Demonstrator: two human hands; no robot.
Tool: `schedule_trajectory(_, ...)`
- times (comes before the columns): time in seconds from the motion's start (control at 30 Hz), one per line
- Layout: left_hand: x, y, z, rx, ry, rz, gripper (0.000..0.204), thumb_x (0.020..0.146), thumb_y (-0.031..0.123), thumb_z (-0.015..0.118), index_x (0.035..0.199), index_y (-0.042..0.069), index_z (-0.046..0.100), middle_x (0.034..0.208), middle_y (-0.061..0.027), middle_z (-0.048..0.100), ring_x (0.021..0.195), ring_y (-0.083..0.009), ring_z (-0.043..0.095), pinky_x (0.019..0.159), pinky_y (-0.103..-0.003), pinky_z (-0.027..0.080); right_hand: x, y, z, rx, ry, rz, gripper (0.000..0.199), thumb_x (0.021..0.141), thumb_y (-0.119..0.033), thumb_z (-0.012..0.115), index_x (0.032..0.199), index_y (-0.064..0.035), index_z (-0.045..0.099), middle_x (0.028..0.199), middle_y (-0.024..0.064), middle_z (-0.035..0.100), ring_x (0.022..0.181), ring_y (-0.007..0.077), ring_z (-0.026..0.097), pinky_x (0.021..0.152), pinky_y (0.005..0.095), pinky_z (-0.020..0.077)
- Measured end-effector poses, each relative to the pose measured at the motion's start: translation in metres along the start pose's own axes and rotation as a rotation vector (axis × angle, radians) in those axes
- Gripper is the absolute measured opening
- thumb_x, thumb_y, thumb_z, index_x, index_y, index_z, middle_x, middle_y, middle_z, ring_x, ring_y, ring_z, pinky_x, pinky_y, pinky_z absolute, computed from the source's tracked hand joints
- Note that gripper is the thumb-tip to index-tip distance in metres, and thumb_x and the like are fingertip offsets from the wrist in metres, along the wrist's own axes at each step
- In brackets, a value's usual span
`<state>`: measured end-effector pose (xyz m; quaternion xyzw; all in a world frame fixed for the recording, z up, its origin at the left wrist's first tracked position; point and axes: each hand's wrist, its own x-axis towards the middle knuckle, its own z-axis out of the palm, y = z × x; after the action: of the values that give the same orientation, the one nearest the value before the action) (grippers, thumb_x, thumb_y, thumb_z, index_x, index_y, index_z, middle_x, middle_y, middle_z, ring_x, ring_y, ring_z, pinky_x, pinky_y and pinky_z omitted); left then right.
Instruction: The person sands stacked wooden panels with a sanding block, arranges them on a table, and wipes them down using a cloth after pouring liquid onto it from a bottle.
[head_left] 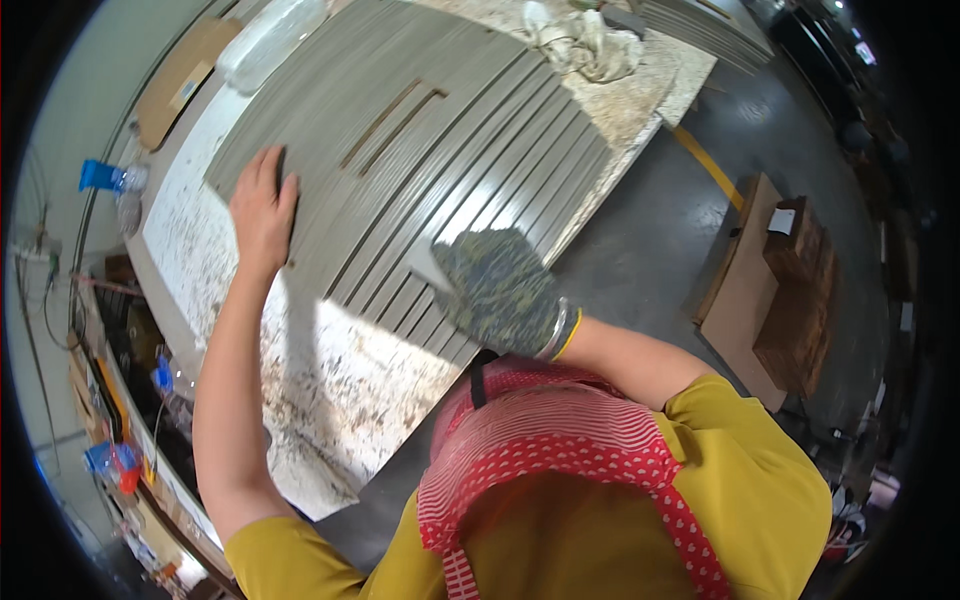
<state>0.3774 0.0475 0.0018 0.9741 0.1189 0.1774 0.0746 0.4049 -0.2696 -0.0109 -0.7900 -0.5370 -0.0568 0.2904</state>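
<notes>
Fingers (270,172) of L hand (262,216) are lying flat, part-spread, on grey panel (335,225), which is extending under & to R of them. R gloved hand (497,285) is resting on it too; can't tell its grip.

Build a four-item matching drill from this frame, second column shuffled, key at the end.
1. Left hand
2. Right hand
3. Panel
4. Apron

A. Grey, with dark parallel lines
B. Patterned red and white
C. Bare, fingers flat
D. Gloved

Pairs: 1-C, 2-D, 3-A, 4-B
</notes>
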Motion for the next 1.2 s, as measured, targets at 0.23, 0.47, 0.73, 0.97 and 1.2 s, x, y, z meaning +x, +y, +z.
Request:
schedule_trajectory(0.23,0.0,0.001,0.003,-0.032,0.019,-0.006,0.047,0.092,0.033,0.047,0.134,0.011,0.045,0.136,-0.0115,0.044,0.127,-0.0299,0.04,0.105,-0.041,0.028,0.001,-0.054,0.015,0.302,-0.193,-0.073,0.041,0.079,-0.029,0.059,0.11,-0.0015,0.057,0.098,0.0158,0.058,0.091,0.0299,0.058,0.083,0.0416,0.0448)
schedule_trajectory(0.47,-0.005,0.008,-0.004,-0.01,-0.02,-0.044,0.047,0.093,0.031,0.047,0.135,0.011,0.044,0.138,-0.012,0.043,0.128,-0.0309,0.039,0.106,-0.042,0.027,0.008,0.118,-0.077,0.114,0.284,0.507,0.052,0.086,-0.044,0.056,0.121,-0.0045,0.055,0.106,0.0181,0.059,0.101,0.0326,0.057,0.09,0.0378,0.0444)
schedule_trajectory(0.73,-0.006,0.013,-0.01,0.006,-0.044,-0.033,0.044,0.093,0.024,0.047,0.134,0.008,0.044,0.137,-0.0153,0.043,0.127,-0.0323,0.04,0.106,-0.041,0.03,0.032,0.192,-0.071,-0.233,0.334,0.413,0.045,0.083,-0.033,0.061,0.116,-0.0027,0.058,0.111,0.0215,0.058,0.105,0.0364,0.055,0.093,0.0418,0.0421)
schedule_trajectory(0.97,-0.005,-0.001,0.0,-0.013,0.034,-0.007,0.046,0.09,0.032,0.05,0.129,0.008,0.048,0.132,-0.0143,0.048,0.122,-0.0325,0.043,0.103,-0.041,0.031,0.028,0.066,-0.036,-0.155,0.258,0.059,0.03,0.081,-0.025,0.059,0.099,-0.0022,0.061,0.08,0.0156,0.06,0.076,0.033,0.058,0.069,0.0436,0.0467)
schedule_trajectory(1.2,0.002,0.007,0.004,-0.061,0.034,-0.03,0.047,0.091,0.034,0.049,0.13,0.01,0.048,0.133,-0.0106,0.048,0.124,-0.0291,0.043,0.103,-0.041,0.03,0.023,-0.059,0.022,0.181,-0.214,-0.109,0.037,0.078,-0.026,0.059,0.108,-0.0056,0.058,0.087,0.0138,0.06,0.081,0.0294,0.059,0.072,0.0419,0.0454)
